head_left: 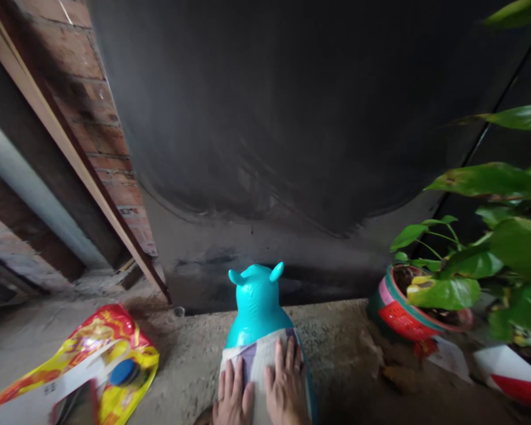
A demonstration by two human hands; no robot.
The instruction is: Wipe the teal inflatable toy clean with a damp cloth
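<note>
head view | looks forward-down | close over hands [261, 389] | faces dark wall [292, 118]

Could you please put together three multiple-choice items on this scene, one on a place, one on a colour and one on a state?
1. Where does the red and green plant pot with green leaves stand?
A. right of the toy
B. left of the toy
C. on top of the toy

2. What colour is the inflatable plastic animal toy with two ears?
A. orange
B. turquoise
C. white

3. How do the left hand and right hand lie?
A. clenched in fists in the air
B. flat, fingers spread, on the pale patterned cloth over the toy
C. gripping the shiny yellow and red plastic bag

Answers: 1 A, the pot sits at the right on the concrete floor; 2 B, its head and ears are turquoise; 3 B, both palms press on the cloth.
</note>
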